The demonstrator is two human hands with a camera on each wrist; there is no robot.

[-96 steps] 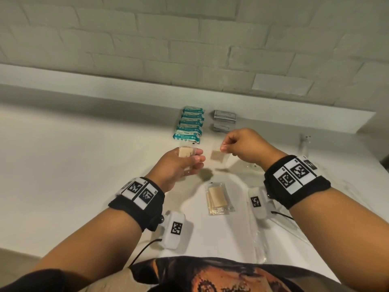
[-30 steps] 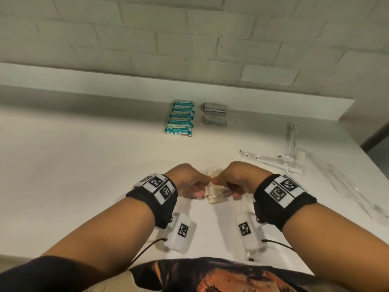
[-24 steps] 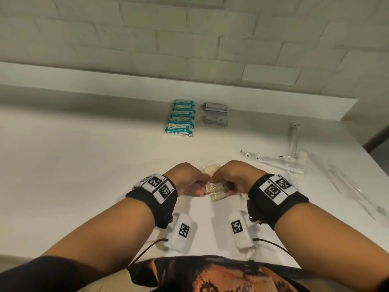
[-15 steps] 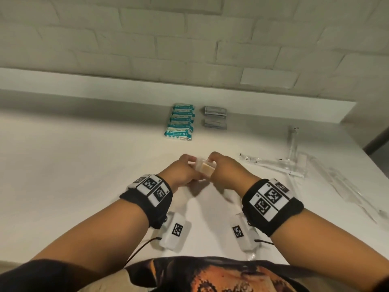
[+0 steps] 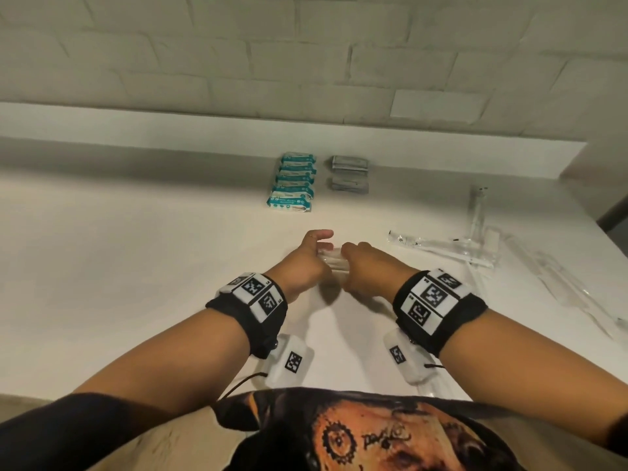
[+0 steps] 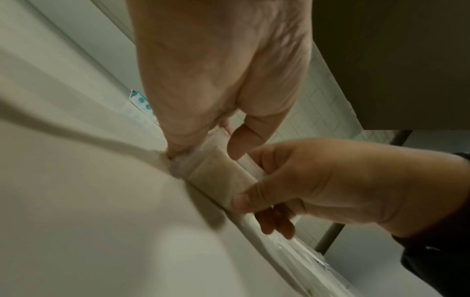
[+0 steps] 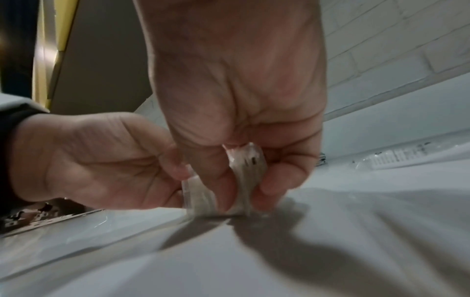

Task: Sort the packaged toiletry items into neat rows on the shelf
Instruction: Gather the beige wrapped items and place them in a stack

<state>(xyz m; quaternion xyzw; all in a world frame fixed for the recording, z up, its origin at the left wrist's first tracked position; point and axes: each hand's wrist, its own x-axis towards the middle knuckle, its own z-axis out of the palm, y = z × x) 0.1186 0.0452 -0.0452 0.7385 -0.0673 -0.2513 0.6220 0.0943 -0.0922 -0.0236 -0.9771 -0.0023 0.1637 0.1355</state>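
A small stack of clear-wrapped beige packets (image 5: pixel 334 263) is held on edge between both hands, mid-shelf. My left hand (image 5: pixel 321 254) pinches its left end, index finger sticking out forward. My right hand (image 5: pixel 346 266) pinches the right end. In the left wrist view the thumb and fingers of each hand clamp the beige packets (image 6: pixel 218 170). In the right wrist view the packets (image 7: pixel 246 174) touch the white shelf (image 7: pixel 330 251) with their lower edge. Farther back lie a row of teal packs (image 5: pixel 294 183) and a row of grey sachets (image 5: pixel 350 173).
Long clear-wrapped items (image 5: pixel 441 248) lie loose to the right, one (image 5: pixel 477 212) pointing toward the wall, more (image 5: pixel 574 294) near the right edge. A raised ledge (image 5: pixel 204 134) and a brick wall close off the back. The white shelf (image 5: pixel 119 266) stretches left.
Both hands gathered the beige packets near the body, lifted them together and carried them forward. The packets now stand on edge, lower on the shelf.
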